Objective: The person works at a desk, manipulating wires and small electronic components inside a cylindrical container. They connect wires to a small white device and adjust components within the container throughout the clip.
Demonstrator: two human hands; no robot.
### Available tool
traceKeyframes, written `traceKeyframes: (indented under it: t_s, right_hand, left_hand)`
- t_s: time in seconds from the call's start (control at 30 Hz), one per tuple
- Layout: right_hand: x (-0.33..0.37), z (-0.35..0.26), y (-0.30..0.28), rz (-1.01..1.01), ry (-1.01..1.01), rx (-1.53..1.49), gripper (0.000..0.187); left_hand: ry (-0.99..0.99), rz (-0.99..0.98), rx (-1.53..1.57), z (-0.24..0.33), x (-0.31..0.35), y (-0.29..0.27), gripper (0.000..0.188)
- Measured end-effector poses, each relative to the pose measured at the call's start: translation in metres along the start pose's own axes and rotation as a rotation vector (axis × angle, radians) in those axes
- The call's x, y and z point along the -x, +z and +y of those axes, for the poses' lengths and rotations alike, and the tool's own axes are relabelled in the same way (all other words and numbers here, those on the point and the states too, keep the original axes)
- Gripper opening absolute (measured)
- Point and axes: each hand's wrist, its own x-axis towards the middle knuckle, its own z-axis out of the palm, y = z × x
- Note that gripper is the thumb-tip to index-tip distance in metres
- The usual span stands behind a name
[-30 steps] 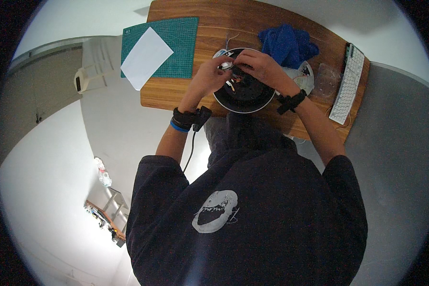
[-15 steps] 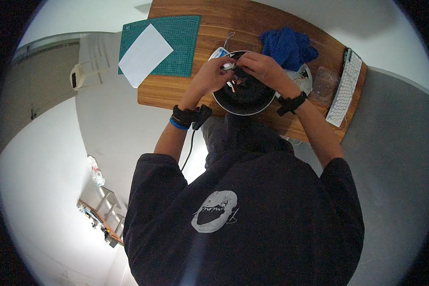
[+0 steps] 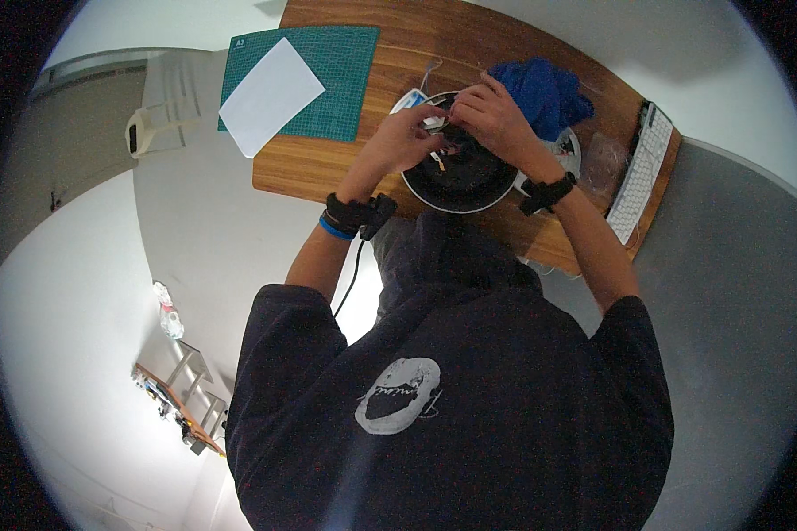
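Left hand is pinching a whitish part, seemingly steadying it beside right hand, whose grip I cannot tell.

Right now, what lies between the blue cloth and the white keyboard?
In the head view, a clear plastic-looking item lies on the wooden tabletop between the blue cloth and keyboard.
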Motion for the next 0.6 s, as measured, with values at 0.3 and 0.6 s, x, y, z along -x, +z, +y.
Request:
traceKeyframes:
  t_s: [0.3, 0.6]
  right_hand:
    - [-0.009, 0.002, -0.005, -0.098, 0.213, -0.225, 0.015]
    - [-0.003, 0.009, 0.004, -0.058, 0.146, -0.136, 0.02]
  left_hand:
    - [0.26, 0.155, 0.2, -0.031, -0.018, 0.013, 0.049]
    - [0.111, 0.108, 0.313, -0.034, -0.021, 0.015, 0.049]
